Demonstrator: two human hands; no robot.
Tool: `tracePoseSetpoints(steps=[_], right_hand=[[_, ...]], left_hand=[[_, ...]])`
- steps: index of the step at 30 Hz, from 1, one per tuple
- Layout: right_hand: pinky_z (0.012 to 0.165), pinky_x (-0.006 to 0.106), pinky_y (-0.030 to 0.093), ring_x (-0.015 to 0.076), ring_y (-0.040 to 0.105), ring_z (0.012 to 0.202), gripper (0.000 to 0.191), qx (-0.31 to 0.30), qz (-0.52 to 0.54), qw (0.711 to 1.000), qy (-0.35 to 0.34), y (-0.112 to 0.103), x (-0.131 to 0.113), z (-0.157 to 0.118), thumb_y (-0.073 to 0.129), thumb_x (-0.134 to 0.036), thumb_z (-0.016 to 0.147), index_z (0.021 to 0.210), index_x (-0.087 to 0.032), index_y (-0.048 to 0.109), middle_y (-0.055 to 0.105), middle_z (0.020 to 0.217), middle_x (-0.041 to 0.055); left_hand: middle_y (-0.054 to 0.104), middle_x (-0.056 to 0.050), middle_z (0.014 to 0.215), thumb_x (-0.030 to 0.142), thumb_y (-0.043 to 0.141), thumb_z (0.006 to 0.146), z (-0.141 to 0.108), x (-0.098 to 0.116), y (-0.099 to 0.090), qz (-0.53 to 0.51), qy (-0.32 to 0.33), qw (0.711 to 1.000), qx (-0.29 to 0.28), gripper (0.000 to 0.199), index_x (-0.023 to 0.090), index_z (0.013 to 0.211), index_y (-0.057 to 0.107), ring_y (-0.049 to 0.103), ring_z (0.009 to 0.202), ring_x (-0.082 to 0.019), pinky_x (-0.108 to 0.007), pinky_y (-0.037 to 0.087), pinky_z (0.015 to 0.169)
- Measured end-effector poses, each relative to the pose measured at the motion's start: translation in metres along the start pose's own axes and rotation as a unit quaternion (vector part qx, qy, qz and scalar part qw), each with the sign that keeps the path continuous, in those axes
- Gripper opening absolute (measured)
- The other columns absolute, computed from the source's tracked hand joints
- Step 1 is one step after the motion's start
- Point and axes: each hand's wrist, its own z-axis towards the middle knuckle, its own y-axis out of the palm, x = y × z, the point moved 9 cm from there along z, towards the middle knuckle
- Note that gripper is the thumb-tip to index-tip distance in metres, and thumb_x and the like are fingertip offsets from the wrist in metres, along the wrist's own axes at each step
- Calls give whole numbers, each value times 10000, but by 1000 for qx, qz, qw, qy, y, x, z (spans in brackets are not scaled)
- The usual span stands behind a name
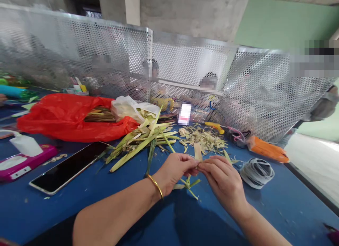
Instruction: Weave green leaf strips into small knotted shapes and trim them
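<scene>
Both hands meet over the blue table (127,189). My left hand (176,170), with a gold bangle at its wrist, pinches a pale leaf strip (197,152) at its lower end. Touching it from the right, my right hand (224,177) has its fingers closed on the same strip, which stands up between them. Just below my left hand lies a small green leaf piece (188,184) with several arms. Long green and yellow leaves (143,140) are piled behind my left hand, and shredded leaf scraps (206,138) lie behind the strip.
A black phone (70,166), a magenta power strip (29,163) and a red bag (66,115) are on the left. At right are a coil of strips (256,173) and an orange packet (268,149). Behind stands a perforated metal screen (185,59), with people beyond it.
</scene>
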Motion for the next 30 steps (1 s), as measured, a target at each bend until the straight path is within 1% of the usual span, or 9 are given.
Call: tracePoseSetpoints(steps=[2, 5, 7, 10, 17, 21, 25, 27, 30], right_hand=[[762, 320, 498, 165, 636, 769, 110, -10, 20, 999, 42, 2, 8, -1, 569, -150, 869, 848, -217, 653, 695, 780, 22], [719, 309, 488, 173, 631, 778, 105, -30, 68, 988, 136, 7, 25, -5, 575, -206, 872, 797, -225, 645, 682, 783, 20], [717, 307, 481, 177, 629, 777, 118, -45, 97, 976, 187, 11, 33, -8, 569, -239, 876, 777, -223, 631, 676, 800, 23], [737, 311, 465, 187, 626, 793, 135, -62, 112, 964, 231, 16, 39, -10, 559, -280, 879, 771, -218, 610, 672, 817, 27], [685, 281, 445, 174, 608, 737, 137, -72, 135, 941, 303, 21, 47, -18, 558, -287, 862, 756, -205, 588, 660, 771, 11], [631, 253, 443, 152, 582, 677, 122, -54, 168, 927, 330, 20, 51, -19, 588, -306, 837, 783, -196, 585, 629, 720, -2], [614, 242, 439, 144, 565, 661, 115, -52, 172, 929, 322, 17, 49, -16, 585, -284, 824, 757, -191, 575, 613, 700, -4], [622, 246, 441, 151, 572, 676, 102, -58, 169, 931, 318, 16, 48, -14, 579, -269, 816, 750, -191, 582, 624, 709, 2], [622, 250, 444, 153, 578, 669, 101, -71, 174, 929, 318, 18, 47, -13, 579, -260, 807, 739, -188, 599, 633, 702, 4]], left_hand=[[623, -7, 569, 367, 689, 653, 0, 1, 0, 0, 9, 1000, 5, 239, 153, 569, 625, 543, 569, -101, -232, 393, 606], [625, -5, 560, 300, 647, 693, 1, 7, -2, 15, 39, 999, 21, 188, 157, 574, 625, 556, 570, -106, -233, 417, 630], [626, -2, 557, 258, 616, 712, 1, 12, -3, 47, 64, 996, 32, 172, 160, 572, 627, 565, 573, -112, -233, 427, 637], [640, -5, 582, 248, 585, 737, 0, 20, -3, 119, 95, 988, 39, 187, 160, 580, 637, 569, 587, -123, -227, 417, 615], [651, -16, 635, 293, 535, 787, -1, 26, -1, 231, 156, 960, 22, 238, 152, 640, 658, 537, 601, -129, -232, 379, 597], [644, -14, 639, 301, 528, 794, -1, 28, 1, 237, 163, 958, 8, 237, 155, 657, 654, 536, 607, -130, -232, 374, 594], [630, -6, 630, 303, 517, 804, -1, 28, 2, 226, 162, 961, 5, 252, 158, 639, 642, 514, 593, -118, -230, 366, 588], [603, 8, 606, 330, 566, 781, -1, 27, 2, 225, 166, 960, 11, 238, 159, 630, 636, 483, 573, -107, -227, 350, 564], [546, 36, 557, 360, 691, 683, -2, 26, 1, 208, 161, 964, 23, 225, 160, 607, 621, 429, 533, -88, -219, 325, 527]])
